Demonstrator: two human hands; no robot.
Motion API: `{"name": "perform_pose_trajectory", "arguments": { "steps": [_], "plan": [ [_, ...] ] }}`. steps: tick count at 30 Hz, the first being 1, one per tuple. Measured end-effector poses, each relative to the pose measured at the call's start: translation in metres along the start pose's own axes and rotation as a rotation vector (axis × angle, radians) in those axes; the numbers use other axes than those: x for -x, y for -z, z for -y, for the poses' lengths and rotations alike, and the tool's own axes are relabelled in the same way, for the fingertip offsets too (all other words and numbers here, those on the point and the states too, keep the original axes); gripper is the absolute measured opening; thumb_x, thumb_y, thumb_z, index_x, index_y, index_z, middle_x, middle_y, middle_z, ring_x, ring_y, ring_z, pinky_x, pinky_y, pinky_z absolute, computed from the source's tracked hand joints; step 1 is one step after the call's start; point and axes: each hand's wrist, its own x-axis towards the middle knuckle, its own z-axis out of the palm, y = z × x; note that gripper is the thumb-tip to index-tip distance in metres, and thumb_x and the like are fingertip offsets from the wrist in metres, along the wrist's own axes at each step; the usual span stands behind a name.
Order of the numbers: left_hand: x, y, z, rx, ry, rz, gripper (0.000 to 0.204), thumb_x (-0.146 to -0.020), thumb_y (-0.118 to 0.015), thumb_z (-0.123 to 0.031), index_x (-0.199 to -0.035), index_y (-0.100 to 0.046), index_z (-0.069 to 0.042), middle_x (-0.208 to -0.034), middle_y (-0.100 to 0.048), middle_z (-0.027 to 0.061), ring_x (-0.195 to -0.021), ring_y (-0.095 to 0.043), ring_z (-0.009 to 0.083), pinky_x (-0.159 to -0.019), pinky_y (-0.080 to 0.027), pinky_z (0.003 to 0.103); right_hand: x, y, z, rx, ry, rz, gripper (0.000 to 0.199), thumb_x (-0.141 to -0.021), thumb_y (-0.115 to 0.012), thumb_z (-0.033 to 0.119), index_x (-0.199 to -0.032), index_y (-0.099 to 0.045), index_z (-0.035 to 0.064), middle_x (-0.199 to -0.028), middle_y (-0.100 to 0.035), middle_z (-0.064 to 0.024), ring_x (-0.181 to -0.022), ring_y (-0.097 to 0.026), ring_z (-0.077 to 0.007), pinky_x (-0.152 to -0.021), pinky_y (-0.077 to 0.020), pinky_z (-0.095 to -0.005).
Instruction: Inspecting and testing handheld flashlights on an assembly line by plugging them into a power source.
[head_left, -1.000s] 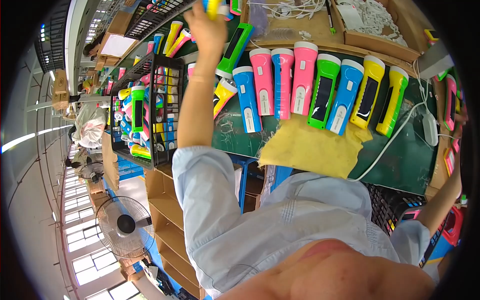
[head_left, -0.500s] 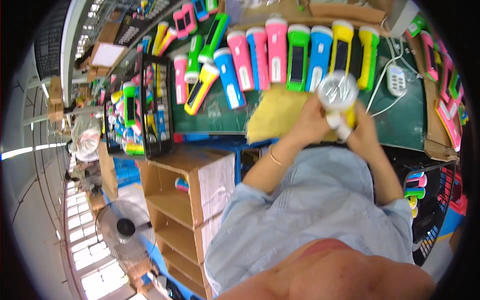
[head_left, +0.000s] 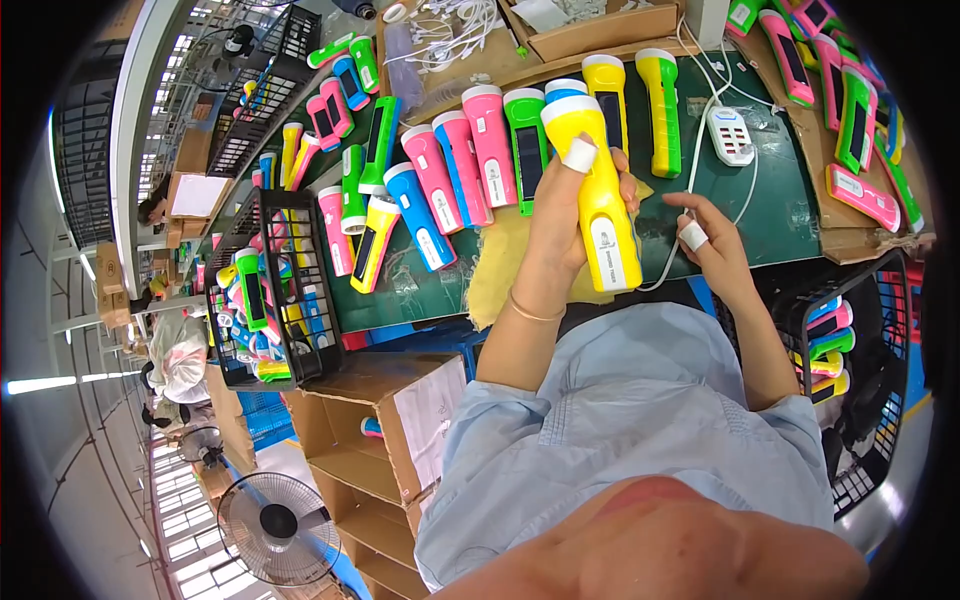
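A yellow flashlight (head_left: pixel 603 205) with a white head rim and a pale label strip is in my left hand (head_left: pixel 560 205). The fingers wrap around its body, and its head points away from me. White tape is wound on the left thumb. To the right of the flashlight and apart from it is my right hand (head_left: pixel 718 250), open, with the index finger stretched out and white tape round one finger. Under the left hand lies a yellow cloth (head_left: pixel 497 268) on the green table (head_left: pixel 385 310). Beyond it, a row of flashlights includes a pink one (head_left: pixel 487 140) and a yellow-green one (head_left: pixel 657 110).
A white multi-port charger (head_left: pixel 731 136) with cables sits right of the row. Black crates of flashlights stand at the left (head_left: pixel 268 225) and lower right (head_left: pixel 895 350). More flashlights lie on cardboard (head_left: pixel 810 190) at far right. A cardboard shelf (head_left: pixel 345 440) stands below left.
The flashlight has turned from its lens facing up to lying lengthwise with its label showing. My right hand has come off it and moved right. The view has shifted too.
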Motion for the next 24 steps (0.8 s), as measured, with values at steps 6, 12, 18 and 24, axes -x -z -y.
{"name": "perform_pose_trajectory", "arguments": {
  "steps": [6, 12, 18, 24],
  "plan": [
    [-0.009, 0.012, 0.0, -0.011, 0.123, -0.135, 0.023, -0.079, -0.05, -0.015, -0.097, -0.047, -0.001, -0.083, -0.055, 0.0113, -0.065, -0.058, 0.0235, -0.058, -0.051, 0.038, -0.005, 0.001, -0.001, -0.035, 0.014, -0.045, 0.026, -0.094, -0.039, 0.015, -0.117, -0.048, 0.0058, -0.056, -0.038, 0.004, -0.05, -0.033, -0.0032, -0.046, -0.0261, -0.0182],
    [-0.009, -0.016, -0.05, -1.08, -0.328, -0.132, 0.063, -0.076, -0.066, -0.015, -0.126, -0.033, 0.007, -0.117, -0.045, 0.0257, -0.108, -0.046, 0.031, -0.09, -0.039, 0.037, -0.02, 0.015, 0.011, -0.117, -0.006, 0.084, 0.027, -0.092, -0.048, 0.02, -0.111, -0.06, 0.0046, -0.066, -0.038, 0.0077, -0.056, -0.03, -0.0011, -0.05, -0.0228, -0.0153],
    [-0.035, 0.004, -0.045, -1.726, -0.776, -0.606, 0.087, -0.066, -0.073, -0.016, -0.127, -0.019, 0.015, -0.127, -0.034, 0.0332, -0.118, -0.038, 0.0401, -0.099, -0.033, 0.039, -0.037, 0.005, 0.015, -0.047, 0.017, 0.085, 0.026, -0.087, -0.056, 0.019, -0.107, -0.061, 0.003, -0.079, -0.051, 0.0048, -0.068, -0.041, -0.0023, -0.057, -0.0297, -0.0158],
    [-0.004, 0.037, -0.052, -0.14, 0.078, -0.02, 0.033, -0.089, -0.053, -0.021, -0.117, -0.047, -0.005, -0.102, -0.059, 0.0103, -0.097, -0.057, 0.0254, -0.086, -0.047, 0.039, -0.046, -0.029, 0.031, 0.046, 0.237, 0.059, 0.016, -0.084, -0.06, 0.016, -0.094, -0.061, 0.0028, -0.079, -0.056, 0.002, -0.074, -0.052, -0.0077, -0.065, -0.04, -0.0214]
  ]
}}
